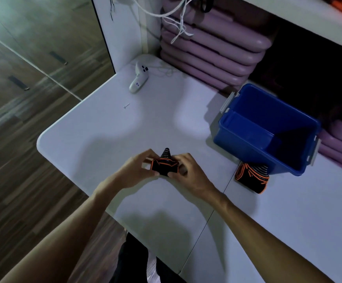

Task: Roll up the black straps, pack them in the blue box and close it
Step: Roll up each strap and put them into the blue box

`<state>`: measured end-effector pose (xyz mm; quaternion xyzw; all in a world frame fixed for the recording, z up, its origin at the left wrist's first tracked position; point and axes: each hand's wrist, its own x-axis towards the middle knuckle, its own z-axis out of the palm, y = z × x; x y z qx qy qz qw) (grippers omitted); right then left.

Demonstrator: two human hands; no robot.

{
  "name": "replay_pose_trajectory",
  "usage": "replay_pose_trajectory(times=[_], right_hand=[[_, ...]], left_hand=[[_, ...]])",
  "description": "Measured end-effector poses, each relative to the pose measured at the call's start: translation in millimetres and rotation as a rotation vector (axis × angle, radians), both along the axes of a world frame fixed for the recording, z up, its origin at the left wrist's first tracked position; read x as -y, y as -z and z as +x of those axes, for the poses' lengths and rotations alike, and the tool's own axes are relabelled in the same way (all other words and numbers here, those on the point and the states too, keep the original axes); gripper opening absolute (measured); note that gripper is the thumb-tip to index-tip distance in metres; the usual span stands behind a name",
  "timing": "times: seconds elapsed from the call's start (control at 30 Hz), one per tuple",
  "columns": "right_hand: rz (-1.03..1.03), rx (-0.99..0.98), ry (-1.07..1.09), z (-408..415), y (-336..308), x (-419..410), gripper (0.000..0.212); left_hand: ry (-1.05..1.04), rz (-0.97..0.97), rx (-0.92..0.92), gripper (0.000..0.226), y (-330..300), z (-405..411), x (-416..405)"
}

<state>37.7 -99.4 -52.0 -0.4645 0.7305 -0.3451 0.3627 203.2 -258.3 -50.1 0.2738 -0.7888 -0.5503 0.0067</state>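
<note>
At the centre of the frame, slightly below the middle, a black fabric strap with orange edging (pixel 165 166) is held between both hands over the white table top (pixel 96 127). The left hand (pixel 137 170) is closed on its left end with the fingers curled over the top, and the right hand (pixel 188 170) is closed on its right end in the same way. The strap is mostly wound into a tight bundle, and a short striped tail sticks up beyond it, so the rolling step is judged to be in hand and near its end for this piece.

A second black and orange strap, already rolled (pixel 251 177), lies on the table to the right of the hands, just beside the near corner of the open blue plastic box with grey latches (pixel 237 139), which stands at the right of the frame. No strap can be seen inside the box, and its lid is not in view.

The next move is judged to call for the loose tail to be wound in and pressed down, with the grip kept firm so that the roll does not spring open, before it is carried rightward to the box.
</note>
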Motion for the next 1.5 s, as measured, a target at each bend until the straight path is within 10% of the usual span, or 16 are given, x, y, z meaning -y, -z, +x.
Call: replay_pose_trajectory(times=[0.27,0.57,0.9,1.1,1.5], right_hand=[[0.035,0.015,0.278,-23.1,-4.6,-47.2,0.062],[0.031,-0.427,0.422,-27.1,10.0,-75.6,0.062],[0.123,-0.39,0.579,-12.0,10.1,-66.2,0.057],[0.151,-0.515,0.621,4.6,5.1,-62.7,0.059],[0.034,-0.652,0.687,-109.9,-115.0,-62.9,0.055]], left_hand=[[0.203,-0.334,-0.287,0.035,7.8,-64.0,-38.4],[0.293,-0.426,-0.345,0.032,14.9,-118.8,-70.2],[0.562,-0.574,-0.275,0.049,10.2,-127.1,-42.5],[0.384,-0.781,-0.486,0.043,-28.9,-162.0,-12.6],[0.509,-0.634,-0.269,0.077,-32.2,-264.6,14.9]])
